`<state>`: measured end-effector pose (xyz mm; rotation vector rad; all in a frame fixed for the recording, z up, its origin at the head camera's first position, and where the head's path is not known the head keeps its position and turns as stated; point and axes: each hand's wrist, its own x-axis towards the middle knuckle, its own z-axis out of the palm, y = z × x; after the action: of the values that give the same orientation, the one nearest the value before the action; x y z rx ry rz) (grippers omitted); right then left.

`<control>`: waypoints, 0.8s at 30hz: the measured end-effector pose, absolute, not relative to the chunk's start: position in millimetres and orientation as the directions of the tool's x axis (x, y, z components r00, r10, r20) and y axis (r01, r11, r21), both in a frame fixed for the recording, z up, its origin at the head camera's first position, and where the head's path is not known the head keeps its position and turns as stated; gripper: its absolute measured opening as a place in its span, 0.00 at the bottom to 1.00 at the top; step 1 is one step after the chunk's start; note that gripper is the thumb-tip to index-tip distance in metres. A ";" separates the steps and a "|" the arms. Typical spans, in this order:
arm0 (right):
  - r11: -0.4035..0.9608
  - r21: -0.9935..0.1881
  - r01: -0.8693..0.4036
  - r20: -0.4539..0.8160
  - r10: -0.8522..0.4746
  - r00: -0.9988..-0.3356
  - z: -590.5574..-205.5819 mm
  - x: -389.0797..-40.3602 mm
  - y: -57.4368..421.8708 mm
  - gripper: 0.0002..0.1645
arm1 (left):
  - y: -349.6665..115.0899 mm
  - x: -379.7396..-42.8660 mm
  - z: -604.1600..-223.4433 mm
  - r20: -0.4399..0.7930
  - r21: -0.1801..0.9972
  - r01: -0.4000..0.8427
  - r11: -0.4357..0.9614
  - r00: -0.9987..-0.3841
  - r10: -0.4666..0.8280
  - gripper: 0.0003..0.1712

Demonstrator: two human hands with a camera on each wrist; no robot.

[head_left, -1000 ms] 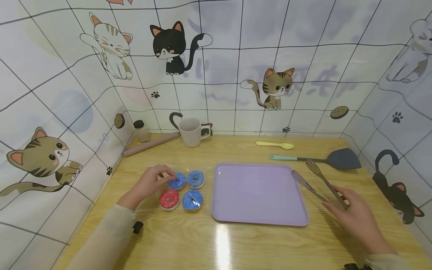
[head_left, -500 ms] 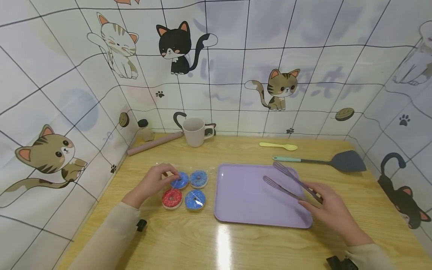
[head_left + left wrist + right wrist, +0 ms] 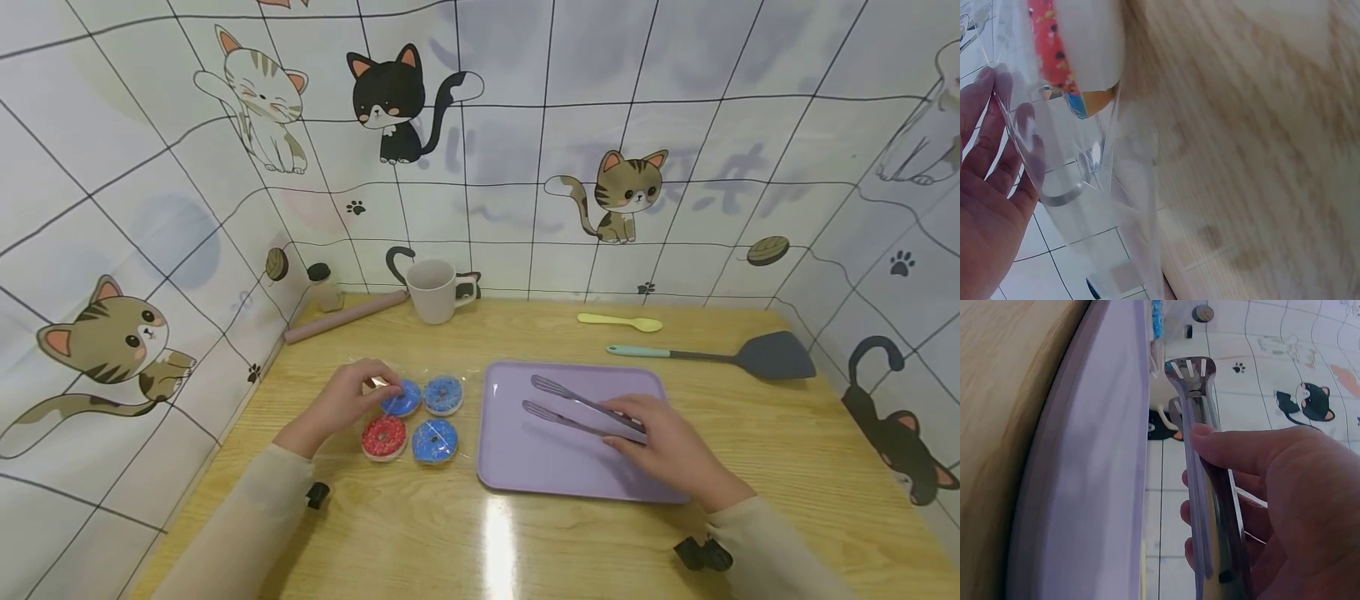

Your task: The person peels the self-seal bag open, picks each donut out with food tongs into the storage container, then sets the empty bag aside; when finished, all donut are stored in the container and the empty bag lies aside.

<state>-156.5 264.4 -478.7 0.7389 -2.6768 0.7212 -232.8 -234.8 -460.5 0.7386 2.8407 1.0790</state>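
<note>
My right hand (image 3: 663, 450) grips a pair of metal serving tongs (image 3: 577, 396) with slotted ends, thumb on one arm and fingers round the other. The tongs hang over the lilac tray (image 3: 570, 479), their two ends apart and pointing left. At the left, my left hand (image 3: 348, 404) pinches the edge of a clear plastic box (image 3: 1072, 181), some fingers showing through its wall. Inside sit a red sprinkled donut (image 3: 384, 438) and three blue ones, the front blue donut (image 3: 435, 441) beside the red. Fingertips partly cover the back-left blue donut (image 3: 402, 399).
Behind stand a mug (image 3: 432, 292), a rolling pin (image 3: 345, 317) and a small black-lidded jar (image 3: 325, 289). A yellow spoon (image 3: 620, 322) and a spatula (image 3: 772, 356) lie behind the tray. Cat-printed walls enclose the wooden table (image 3: 420, 533) at the back and sides.
My right hand has carried the tongs leftward from beside the tray to over it. My left hand has stayed at the donuts.
</note>
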 end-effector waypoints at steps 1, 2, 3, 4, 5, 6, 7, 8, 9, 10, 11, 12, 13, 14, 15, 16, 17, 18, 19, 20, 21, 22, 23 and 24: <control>0.735 -0.388 -0.556 0.386 -0.418 -0.822 -478.7 -158.4 260.7 0.28 | -234.4 -232.9 -460.2 0.151 0.628 0.425 0.651 -0.888 0.434 0.04; 0.724 -0.383 -0.574 0.393 -0.434 -0.810 -478.5 -160.3 256.9 0.28 | -234.0 -232.9 -460.1 0.154 0.627 0.427 0.652 -0.888 0.434 0.04; 0.712 -0.377 -0.592 0.403 -0.449 -0.798 -478.1 -162.1 253.1 0.28 | -233.9 -233.1 -460.2 0.156 0.627 0.428 0.651 -0.887 0.434 0.04; 0.703 -0.374 -0.605 0.409 -0.460 -0.788 -477.5 -163.8 249.2 0.27 | -233.9 -233.3 -460.2 0.159 0.624 0.430 0.652 -0.887 0.433 0.04; 0.700 -0.367 -0.612 0.408 -0.470 -0.783 -477.2 -165.3 245.4 0.27 | -233.8 -233.6 -460.3 0.163 0.622 0.434 0.653 -0.886 0.433 0.04; 0.695 -0.359 -0.623 0.411 -0.482 -0.774 -476.3 -167.1 241.4 0.26 | -233.7 -233.7 -460.4 0.167 0.620 0.437 0.652 -0.885 0.434 0.04; 0.693 -0.357 -0.627 0.405 -0.490 -0.772 -475.1 -168.8 237.4 0.26 | -233.6 -233.8 -460.6 0.172 0.618 0.441 0.651 -0.884 0.435 0.04; 0.691 -0.354 -0.630 0.398 -0.498 -0.771 -474.3 -170.6 233.2 0.25 | -233.5 -234.0 -460.8 0.176 0.617 0.443 0.650 -0.883 0.435 0.04; 0.690 -0.353 -0.632 0.388 -0.506 -0.770 -473.5 -172.5 229.1 0.25 | -233.4 -234.2 -461.1 0.181 0.615 0.448 0.649 -0.881 0.436 0.04; 0.687 -0.356 -0.634 0.378 -0.515 -0.770 -472.4 -174.1 225.2 0.24 | -233.0 -234.3 -461.3 0.186 0.615 0.451 0.647 -0.880 0.437 0.04; 0.683 -0.358 -0.636 0.367 -0.524 -0.769 -471.3 -175.8 221.3 0.23 | -232.8 -234.5 -461.8 0.192 0.614 0.457 0.644 -0.878 0.439 0.04; 0.679 -0.369 -0.635 0.354 -0.529 -0.771 -470.0 -177.5 217.4 0.23 | -232.4 -234.4 -461.8 0.195 0.615 0.458 0.642 -0.877 0.439 0.04; 0.676 -0.375 -0.635 0.343 -0.535 -0.772 -469.1 -179.2 213.5 0.22 | -232.3 -234.4 -461.6 0.197 0.615 0.460 0.640 -0.876 0.440 0.04; 0.674 -0.375 -0.636 0.336 -0.541 -0.771 -468.6 -181.0 209.8 0.22 | -232.3 -234.4 -461.2 0.199 0.616 0.460 0.639 -0.876 0.439 0.05; 0.674 -0.376 -0.636 0.328 -0.545 -0.772 -467.8 -182.5 206.1 0.22 | -232.1 -234.3 -460.9 0.201 0.616 0.462 0.638 -0.875 0.440 0.05; 0.674 -0.377 -0.635 0.321 -0.548 -0.772 -467.2 -183.9 202.6 0.22 | -232.0 -234.0 -460.2 0.203 0.617 0.463 0.636 -0.875 0.440 0.05; 0.678 -0.372 -0.634 0.312 -0.552 -0.774 -467.3 -185.4 199.3 0.22 | -232.0 -233.9 -459.9 0.205 0.616 0.465 0.636 -0.874 0.441 0.05; 0.684 -0.365 -0.631 0.302 -0.554 -0.776 -467.4 -186.7 196.2 0.22 | -231.8 -233.6 -459.3 0.207 0.615 0.467 0.635 -0.873 0.441 0.05; 0.690 -0.358 -0.629 0.293 -0.556 -0.778 -467.6 -187.9 193.3 0.23 | -231.8 -233.6 -459.1 0.211 0.612 0.471 0.635 -0.871 0.443 0.05; 0.697 -0.351 -0.626 0.282 -0.559 -0.780 -467.7 -189.0 190.6 0.24 | -231.8 -233.9 -459.3 0.217 0.607 0.477 0.636 -0.869 0.444 0.05; 0.702 -0.351 -0.620 0.269 -0.559 -0.785 -467.6 -190.0 187.9 0.24 | -231.7 -234.0 -459.3 0.222 0.604 0.481 0.636 -0.867 0.446 0.05; 0.708 -0.349 -0.615 0.256 -0.559 -0.789 -467.5 -191.0 185.4 0.25 | -231.7 -234.5 -459.6 0.230 0.601 0.488 0.633 -0.864 0.449 0.05; 0.712 -0.350 -0.608 0.243 -0.558 -0.793 -467.3 -191.7 183.2 0.25 | -231.5 -234.9 -459.7 0.232 0.601 0.490 0.632 -0.863 0.448 0.05; 0.717 -0.352 -0.602 0.232 -0.556 -0.798 -466.6 -192.1 181.2 0.26 | -231.4 -235.4 -459.9 0.236 0.601 0.493 0.630 -0.862 0.449 0.05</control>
<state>-192.1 181.2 -466.6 0.9507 -2.8085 0.6343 -235.4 -231.4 -459.9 0.8370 2.8930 1.0968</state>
